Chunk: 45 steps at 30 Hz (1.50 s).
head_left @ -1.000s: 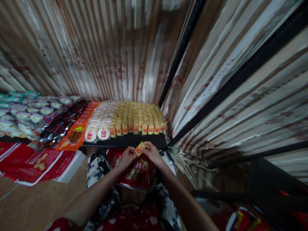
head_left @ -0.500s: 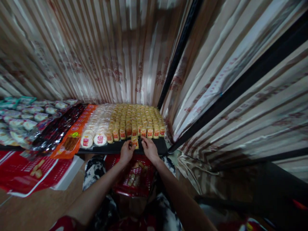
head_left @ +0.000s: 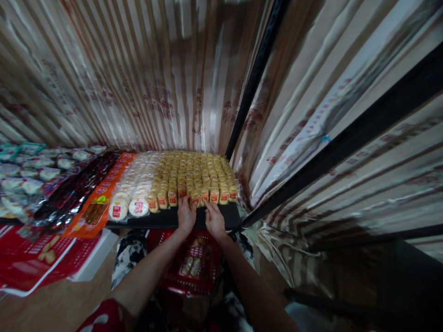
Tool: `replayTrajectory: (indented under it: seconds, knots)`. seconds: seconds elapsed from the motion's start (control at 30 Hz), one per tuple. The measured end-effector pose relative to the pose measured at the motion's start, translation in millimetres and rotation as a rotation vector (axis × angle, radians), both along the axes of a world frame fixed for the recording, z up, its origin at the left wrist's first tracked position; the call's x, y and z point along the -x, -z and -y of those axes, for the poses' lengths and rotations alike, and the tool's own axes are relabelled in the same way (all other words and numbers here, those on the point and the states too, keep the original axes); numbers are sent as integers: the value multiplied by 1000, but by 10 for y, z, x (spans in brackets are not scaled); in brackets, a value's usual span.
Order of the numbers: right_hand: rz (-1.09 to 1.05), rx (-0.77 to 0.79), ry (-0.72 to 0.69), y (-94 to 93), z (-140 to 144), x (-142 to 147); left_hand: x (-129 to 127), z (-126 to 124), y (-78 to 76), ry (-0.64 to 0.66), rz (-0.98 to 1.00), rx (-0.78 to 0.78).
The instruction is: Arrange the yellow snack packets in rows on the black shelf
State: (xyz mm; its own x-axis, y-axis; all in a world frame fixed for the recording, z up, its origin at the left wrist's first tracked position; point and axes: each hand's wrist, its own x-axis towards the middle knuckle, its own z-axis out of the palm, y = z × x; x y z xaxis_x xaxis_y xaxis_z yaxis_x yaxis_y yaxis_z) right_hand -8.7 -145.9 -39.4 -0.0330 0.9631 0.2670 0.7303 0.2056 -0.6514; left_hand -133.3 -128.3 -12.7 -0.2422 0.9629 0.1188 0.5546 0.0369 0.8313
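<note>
The yellow packet [head_left: 195,198] has moved forward into the black shelf's [head_left: 226,216] front row. The left hand [head_left: 187,216], curled, and right hand [head_left: 214,220], loosely spread, flank it; I cannot tell if either grips. Shelf's left: 2 foremost white packets [head_left: 139,207], orange bag [head_left: 90,217]; below: red basket [head_left: 183,283].
</note>
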Motion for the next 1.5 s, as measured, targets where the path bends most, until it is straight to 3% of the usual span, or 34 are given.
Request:
replayTrajectory:
  seconds: [0.3,0.8,0.97,1.1,1.5]
  knots:
    - [-37,-35,-15,82,-1,-26,-82,-7,56,-22,14,-21]
    - [-107,-254,18,171,15,-13,-157,-34,19,11,-210,-33]
    - [-53,-390,208,93,96,-88,-167,-32,69,-29,-173,-88]
    - [44,-390,352,74,112,-218,-161,-30,140,-29,-124,-114]
    - [161,-337,219,100,13,-234,-171,-81,170,26,-127,-157]
